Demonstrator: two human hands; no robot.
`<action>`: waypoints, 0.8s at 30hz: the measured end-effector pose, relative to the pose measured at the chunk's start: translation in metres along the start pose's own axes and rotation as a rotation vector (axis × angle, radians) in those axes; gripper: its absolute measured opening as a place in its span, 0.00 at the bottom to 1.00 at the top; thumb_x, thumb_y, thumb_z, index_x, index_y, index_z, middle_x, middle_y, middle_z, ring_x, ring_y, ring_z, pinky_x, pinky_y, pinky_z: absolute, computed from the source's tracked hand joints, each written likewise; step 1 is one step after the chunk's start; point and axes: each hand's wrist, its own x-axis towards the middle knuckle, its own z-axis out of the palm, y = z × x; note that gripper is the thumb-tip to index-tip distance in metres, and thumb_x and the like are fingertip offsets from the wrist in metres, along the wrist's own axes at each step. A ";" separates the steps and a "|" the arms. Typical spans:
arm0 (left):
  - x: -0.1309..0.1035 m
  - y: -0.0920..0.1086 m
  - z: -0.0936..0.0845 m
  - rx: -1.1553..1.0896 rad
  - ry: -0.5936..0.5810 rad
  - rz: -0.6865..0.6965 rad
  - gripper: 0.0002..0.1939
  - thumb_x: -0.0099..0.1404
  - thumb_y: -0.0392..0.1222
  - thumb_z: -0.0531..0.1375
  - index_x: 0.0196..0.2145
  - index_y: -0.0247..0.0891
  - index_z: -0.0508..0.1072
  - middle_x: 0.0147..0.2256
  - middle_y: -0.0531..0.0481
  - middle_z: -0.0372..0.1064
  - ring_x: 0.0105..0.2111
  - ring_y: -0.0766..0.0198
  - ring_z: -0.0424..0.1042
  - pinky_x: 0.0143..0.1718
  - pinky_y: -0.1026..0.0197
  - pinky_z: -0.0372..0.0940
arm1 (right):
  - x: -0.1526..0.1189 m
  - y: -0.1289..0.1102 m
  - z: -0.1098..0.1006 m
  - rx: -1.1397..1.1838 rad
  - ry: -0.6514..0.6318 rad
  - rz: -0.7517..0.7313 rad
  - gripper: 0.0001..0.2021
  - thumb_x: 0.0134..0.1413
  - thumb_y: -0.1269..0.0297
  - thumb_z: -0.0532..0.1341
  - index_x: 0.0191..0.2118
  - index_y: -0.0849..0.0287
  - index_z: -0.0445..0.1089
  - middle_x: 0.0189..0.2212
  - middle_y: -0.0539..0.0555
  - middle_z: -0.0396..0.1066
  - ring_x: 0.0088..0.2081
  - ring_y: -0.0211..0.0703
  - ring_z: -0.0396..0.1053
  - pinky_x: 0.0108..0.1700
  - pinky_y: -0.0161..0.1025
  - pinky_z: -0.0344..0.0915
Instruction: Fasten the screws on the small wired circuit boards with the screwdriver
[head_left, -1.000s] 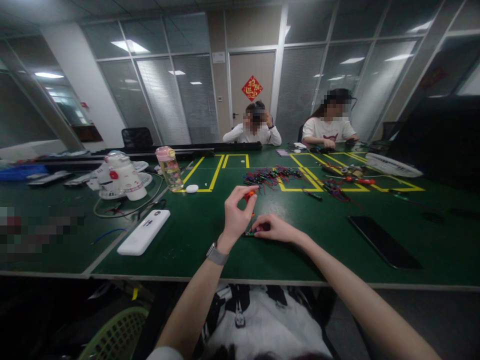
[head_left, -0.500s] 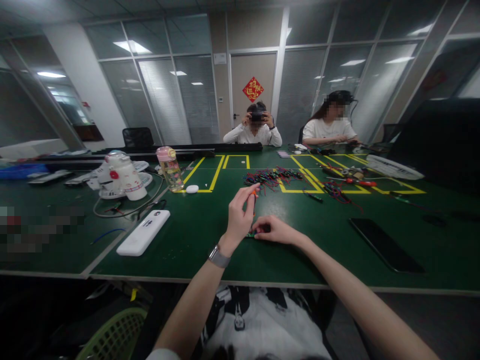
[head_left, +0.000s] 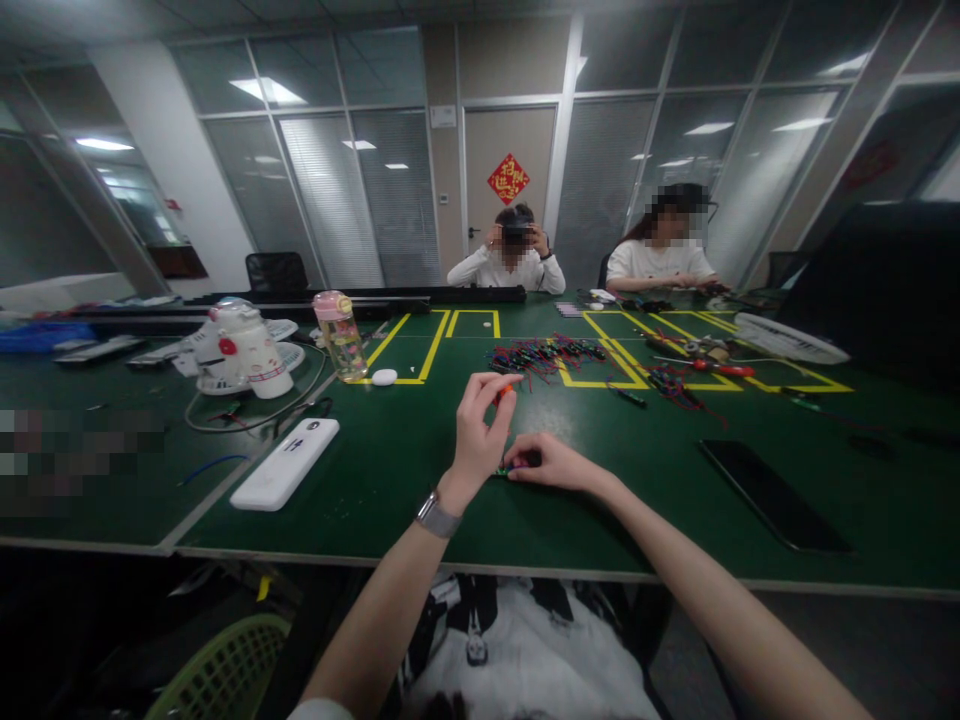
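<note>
My left hand (head_left: pixel 482 425), with a watch on the wrist, is raised over the green table and closed around an orange-tipped tool (head_left: pixel 505 392), most of which is hidden by the fingers. Low on the tabletop, my right hand (head_left: pixel 551 462) pinches a small green circuit board with wires (head_left: pixel 501 471); its fingers cover much of it. The two hands nearly meet at the board. Beyond them lies a tangled pile of red and black wired boards (head_left: pixel 547 354), with a smaller bunch (head_left: pixel 673 384) to its right.
A white power bank (head_left: pixel 286 464), a clear bottle (head_left: pixel 340 338) and a white jug (head_left: pixel 262 352) stand or lie at left. A black phone (head_left: pixel 772 494) lies at right. Two people sit across the table, beyond yellow tape outlines (head_left: pixel 431 352).
The orange-tipped tool has tilted or shifted slightly in my left hand, whose fingers have moved a little. My right hand stays almost in place at the board.
</note>
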 end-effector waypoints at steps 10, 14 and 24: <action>0.000 0.000 0.001 0.051 0.050 0.032 0.07 0.67 0.36 0.58 0.42 0.39 0.74 0.37 0.49 0.68 0.39 0.64 0.69 0.42 0.62 0.65 | 0.000 0.001 0.000 0.010 -0.002 0.001 0.12 0.48 0.63 0.66 0.38 0.65 0.76 0.27 0.52 0.69 0.28 0.37 0.62 0.31 0.34 0.60; 0.000 -0.001 0.000 0.047 0.068 0.011 0.05 0.66 0.38 0.60 0.39 0.39 0.74 0.36 0.49 0.66 0.38 0.64 0.68 0.41 0.62 0.65 | 0.000 0.002 0.000 0.007 -0.001 -0.004 0.11 0.48 0.63 0.66 0.37 0.64 0.76 0.27 0.51 0.68 0.28 0.37 0.63 0.31 0.34 0.60; 0.000 -0.003 0.001 -0.027 -0.030 0.001 0.13 0.69 0.36 0.54 0.50 0.41 0.72 0.41 0.48 0.71 0.39 0.65 0.70 0.43 0.61 0.65 | 0.000 0.004 0.001 0.006 0.000 -0.006 0.11 0.48 0.62 0.66 0.37 0.64 0.76 0.26 0.50 0.67 0.27 0.37 0.62 0.30 0.34 0.59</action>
